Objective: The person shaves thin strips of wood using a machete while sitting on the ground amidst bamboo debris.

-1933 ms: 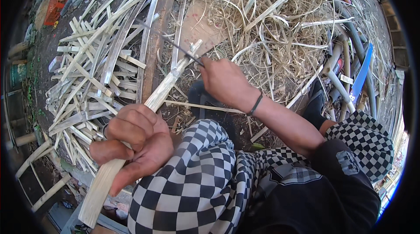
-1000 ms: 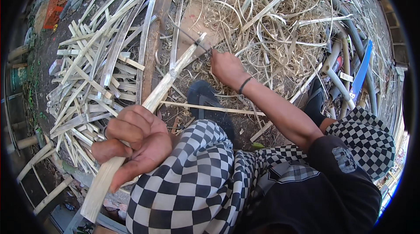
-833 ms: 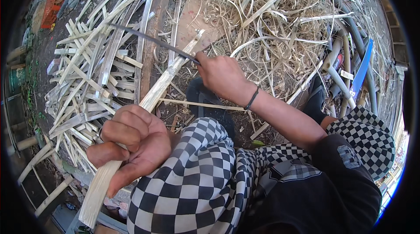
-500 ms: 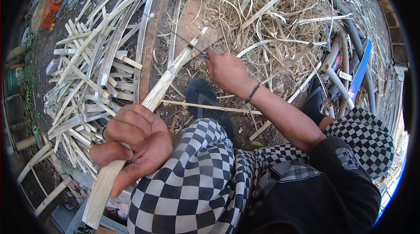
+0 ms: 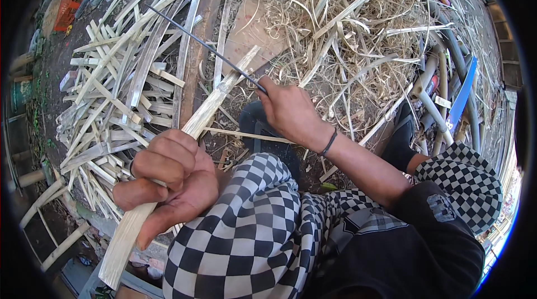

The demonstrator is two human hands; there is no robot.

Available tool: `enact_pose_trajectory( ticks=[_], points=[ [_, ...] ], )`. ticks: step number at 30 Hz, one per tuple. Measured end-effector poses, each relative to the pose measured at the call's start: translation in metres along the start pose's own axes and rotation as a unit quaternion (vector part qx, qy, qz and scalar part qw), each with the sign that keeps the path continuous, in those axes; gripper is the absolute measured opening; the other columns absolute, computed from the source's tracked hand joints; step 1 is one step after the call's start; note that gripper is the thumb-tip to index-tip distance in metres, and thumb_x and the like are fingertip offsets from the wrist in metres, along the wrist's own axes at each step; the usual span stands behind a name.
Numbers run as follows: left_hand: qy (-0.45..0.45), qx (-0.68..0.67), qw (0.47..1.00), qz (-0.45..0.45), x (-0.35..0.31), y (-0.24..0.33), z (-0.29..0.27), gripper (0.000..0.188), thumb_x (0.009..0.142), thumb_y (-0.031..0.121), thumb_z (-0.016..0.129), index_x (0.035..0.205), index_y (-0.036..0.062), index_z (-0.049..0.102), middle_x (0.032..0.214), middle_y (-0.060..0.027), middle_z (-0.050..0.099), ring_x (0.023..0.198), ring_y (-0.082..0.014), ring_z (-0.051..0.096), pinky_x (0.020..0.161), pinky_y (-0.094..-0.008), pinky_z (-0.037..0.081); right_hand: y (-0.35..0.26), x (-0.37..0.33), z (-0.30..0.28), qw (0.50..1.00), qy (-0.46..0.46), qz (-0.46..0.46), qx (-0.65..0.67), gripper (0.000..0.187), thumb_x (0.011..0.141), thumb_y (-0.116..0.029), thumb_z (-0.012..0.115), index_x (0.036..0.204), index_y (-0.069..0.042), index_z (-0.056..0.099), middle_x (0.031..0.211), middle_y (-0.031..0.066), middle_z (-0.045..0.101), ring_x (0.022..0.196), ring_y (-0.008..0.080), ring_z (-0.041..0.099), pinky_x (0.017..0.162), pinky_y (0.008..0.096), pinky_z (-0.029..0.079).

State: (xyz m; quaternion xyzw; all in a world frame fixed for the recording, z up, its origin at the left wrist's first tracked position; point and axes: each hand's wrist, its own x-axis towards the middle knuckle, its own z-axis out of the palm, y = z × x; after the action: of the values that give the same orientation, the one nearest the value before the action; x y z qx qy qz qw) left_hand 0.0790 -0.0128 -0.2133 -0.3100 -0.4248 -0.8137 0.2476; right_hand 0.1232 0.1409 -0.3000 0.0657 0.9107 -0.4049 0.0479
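My left hand [image 5: 168, 179] is closed around a long pale bamboo strip [image 5: 208, 110], which slants from the lower left up to the middle. Its thumb lies along the strip's underside. In my right hand [image 5: 295, 113] is a knife with a long thin dark blade [image 5: 196, 40]; its handle is hidden in the fist. The blade crosses the strip near the far end and seems to rest on it. Just below the blade the strip has a rougher, greyish patch.
Many split bamboo strips [image 5: 98, 103] lie heaped at the left, beside a long wooden plank [image 5: 202, 30]. A big tangle of curled shavings [image 5: 358, 19] covers the ground ahead. At the right are bamboo poles [image 5: 430, 103] and a blue saw [image 5: 462, 95]. My shoe [image 5: 263, 128] is below the strip.
My right hand and the knife have come down along the strip toward me. The blade, blurred before, now shows sharply across the strip. My left hand has barely moved.
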Motion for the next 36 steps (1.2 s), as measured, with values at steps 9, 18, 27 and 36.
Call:
enact_pose_trajectory(
  ticks=[9, 18, 27, 36],
  points=[
    [-0.042, -0.046, 0.998, 0.016, -0.003, -0.005, 0.007, 0.060, 0.094, 0.069, 0.037, 0.084, 0.0104, 0.038, 0.058, -0.0003, 0.037, 0.044, -0.0102, 0.027, 0.040, -0.0252, 0.026, 0.105, 0.045, 0.035, 0.996, 0.016, 0.084, -0.028, 0.017, 0.098, -0.018, 0.052, 0.103, -0.002, 0.056, 0.062, 0.0240, 0.060, 0.063, 0.0428, 0.065, 0.062, 0.0522, 0.053],
    [-0.024, -0.032, 0.999, 0.016, -0.005, -0.002, 0.001, 0.060, 0.094, 0.070, 0.035, 0.084, 0.0111, 0.037, 0.058, 0.0002, 0.036, 0.044, -0.0100, 0.026, 0.040, -0.0251, 0.023, 0.044, 0.028, 0.022, 0.997, 0.061, 0.032, 0.042, 0.018, 0.097, -0.018, 0.052, 0.100, -0.002, 0.060, 0.061, 0.0245, 0.059, 0.060, 0.0465, 0.061, 0.061, 0.0541, 0.051],
    [-0.026, -0.033, 0.998, 0.035, -0.004, 0.002, 0.001, 0.060, 0.094, 0.070, 0.035, 0.084, 0.0106, 0.037, 0.056, 0.0005, 0.035, 0.042, -0.0098, 0.025, 0.039, -0.0254, 0.026, 0.062, 0.038, 0.029, 0.997, 0.032, 0.066, 0.001, 0.024, 0.097, -0.022, 0.052, 0.104, 0.000, 0.058, 0.064, 0.0263, 0.062, 0.067, 0.0453, 0.065, 0.062, 0.0538, 0.053],
    [-0.012, 0.001, 0.999, 0.030, -0.006, 0.000, -0.003, 0.060, 0.094, 0.071, 0.032, 0.084, 0.0121, 0.036, 0.058, 0.0002, 0.036, 0.042, -0.0095, 0.026, 0.039, -0.0256, 0.028, 0.026, 0.019, 0.019, 0.999, 0.028, -0.029, 0.034, 0.021, 0.095, -0.017, 0.053, 0.095, 0.003, 0.060, 0.068, 0.0254, 0.063, 0.067, 0.0466, 0.063, 0.069, 0.0560, 0.052]
  ],
)
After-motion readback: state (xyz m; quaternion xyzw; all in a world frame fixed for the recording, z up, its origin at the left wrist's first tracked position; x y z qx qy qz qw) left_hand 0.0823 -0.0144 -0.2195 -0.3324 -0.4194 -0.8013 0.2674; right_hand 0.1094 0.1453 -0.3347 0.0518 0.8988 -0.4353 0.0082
